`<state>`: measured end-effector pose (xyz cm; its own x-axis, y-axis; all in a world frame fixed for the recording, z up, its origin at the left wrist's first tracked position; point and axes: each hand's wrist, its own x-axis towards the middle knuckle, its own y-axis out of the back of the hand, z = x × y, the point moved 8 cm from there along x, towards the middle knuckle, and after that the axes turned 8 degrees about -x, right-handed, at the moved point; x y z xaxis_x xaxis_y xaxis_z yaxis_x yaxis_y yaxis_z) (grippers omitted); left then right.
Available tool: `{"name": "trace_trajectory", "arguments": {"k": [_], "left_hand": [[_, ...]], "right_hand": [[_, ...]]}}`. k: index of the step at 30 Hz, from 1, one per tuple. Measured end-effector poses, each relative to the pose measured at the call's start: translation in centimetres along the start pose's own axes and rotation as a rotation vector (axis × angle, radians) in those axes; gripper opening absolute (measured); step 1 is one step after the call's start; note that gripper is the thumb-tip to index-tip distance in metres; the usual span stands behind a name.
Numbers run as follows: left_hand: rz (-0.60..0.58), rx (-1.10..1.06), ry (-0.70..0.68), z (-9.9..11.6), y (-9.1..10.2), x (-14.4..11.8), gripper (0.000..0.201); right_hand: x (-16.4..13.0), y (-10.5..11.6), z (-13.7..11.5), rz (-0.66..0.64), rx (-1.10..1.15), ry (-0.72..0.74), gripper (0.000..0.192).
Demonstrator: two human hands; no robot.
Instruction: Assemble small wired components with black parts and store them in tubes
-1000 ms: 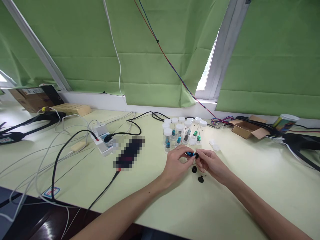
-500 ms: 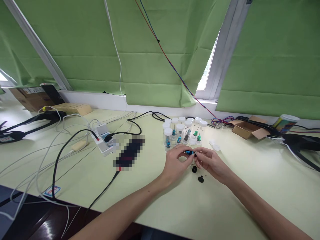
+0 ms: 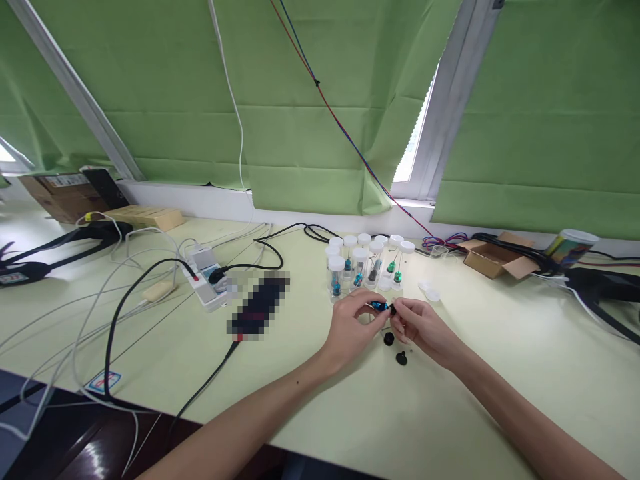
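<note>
My left hand (image 3: 350,321) pinches a small blue and black cylindrical part (image 3: 379,306) between thumb and fingers. Against its right end, my right hand (image 3: 421,327) is closed on a small black piece (image 3: 393,310), partly covered by the fingertips. On the table just below lie a round black knob-like part (image 3: 389,339) and a flat black disc (image 3: 401,358) with a short stem. Behind my hands stand several clear tubes (image 3: 336,277) with white caps, holding blue, green or dark fittings with thin needles.
Right of the tubes lies a clear cap or cup (image 3: 429,291). An open cardboard box (image 3: 493,259) and a printed can (image 3: 571,248) stand at the back right. On the left are a power strip (image 3: 207,287), a blurred-out dark device (image 3: 260,307) and tangled cables.
My right fingers have shifted slightly and curled in, and more of the black piece shows at the end of the blue and black part. My left hand stays put.
</note>
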<state>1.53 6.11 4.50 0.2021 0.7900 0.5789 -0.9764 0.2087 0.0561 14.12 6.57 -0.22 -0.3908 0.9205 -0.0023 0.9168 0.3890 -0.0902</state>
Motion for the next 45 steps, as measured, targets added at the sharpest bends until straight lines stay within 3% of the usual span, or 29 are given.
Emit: {"name": "trace_trajectory", "arguments": {"k": [8, 19, 32, 45], "left_hand": [[0.008, 0.014, -0.023, 0.09, -0.01, -0.09, 0.011], [0.018, 0.013, -0.016, 0.14, 0.19, -0.07, 0.01], [0.0, 0.023, -0.034, 0.4, -0.03, -0.1, 0.012], [0.035, 0.027, -0.05, 0.62, 0.26, -0.1, 0.01]], "right_hand": [[0.19, -0.04, 0.44, 0.009, -0.003, 0.005, 0.041], [-0.01, 0.11, -0.2, 0.014, 0.018, 0.037, 0.024], [0.14, -0.16, 0.5, 0.015, -0.026, 0.001, 0.043], [-0.11, 0.09, -0.28, 0.029, -0.032, 0.027, 0.029]]}}
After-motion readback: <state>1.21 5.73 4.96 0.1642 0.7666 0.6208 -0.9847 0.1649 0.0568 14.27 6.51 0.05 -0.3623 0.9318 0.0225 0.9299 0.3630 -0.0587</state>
